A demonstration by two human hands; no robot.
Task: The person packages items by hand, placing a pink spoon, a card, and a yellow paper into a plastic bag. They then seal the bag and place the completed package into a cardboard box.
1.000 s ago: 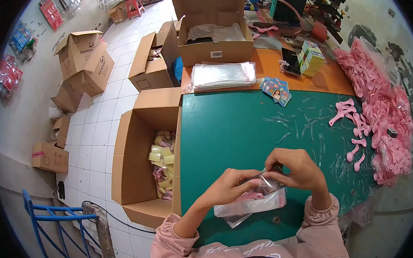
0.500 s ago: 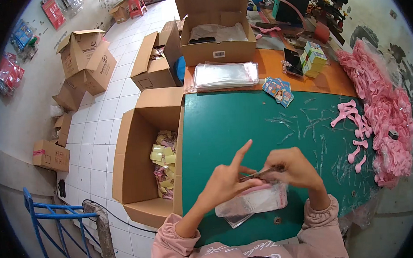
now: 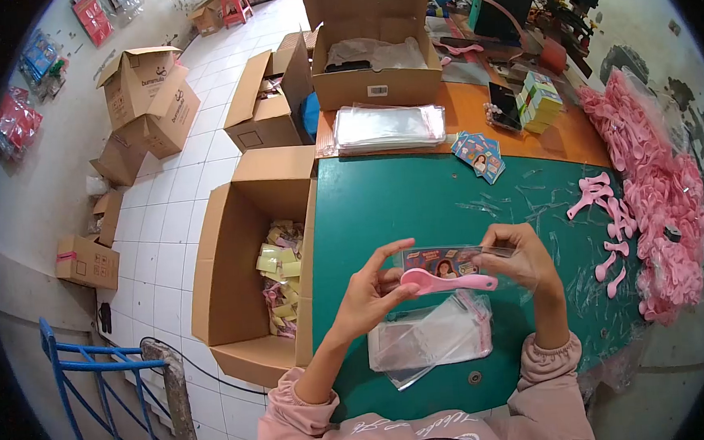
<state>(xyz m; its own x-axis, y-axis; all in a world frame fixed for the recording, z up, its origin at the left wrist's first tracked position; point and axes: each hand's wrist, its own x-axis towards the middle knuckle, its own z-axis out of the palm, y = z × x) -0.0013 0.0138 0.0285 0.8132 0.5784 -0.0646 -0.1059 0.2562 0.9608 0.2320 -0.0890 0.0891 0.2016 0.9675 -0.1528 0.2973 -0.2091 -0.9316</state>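
My left hand (image 3: 367, 300) pinches a pink spoon (image 3: 457, 283) by its bowl end, thumb in front and index finger raised. Directly behind the spoon is a dark printed card (image 3: 445, 261) showing a picture of a person. My right hand (image 3: 522, 256) grips a clear plastic bag (image 3: 512, 278) at the card's right end, and the bag overlaps the card in this view. Below both hands, a stack of clear plastic bags (image 3: 424, 343) lies on the green tabletop (image 3: 351, 212), one bag askew on top.
Loose pink spoons (image 3: 609, 204) and clear strips lie on the right, beside a big pile of wrapped pink spoons (image 3: 657, 193). More cards (image 3: 479, 156) and bags (image 3: 390, 126) sit farther back. An open carton (image 3: 224, 268) with packed pieces stands left of the table.
My hands have moved apart, with the right hand higher. The pink spoon and printed card now show flat between them. The top bag on the stack lies at a new angle.
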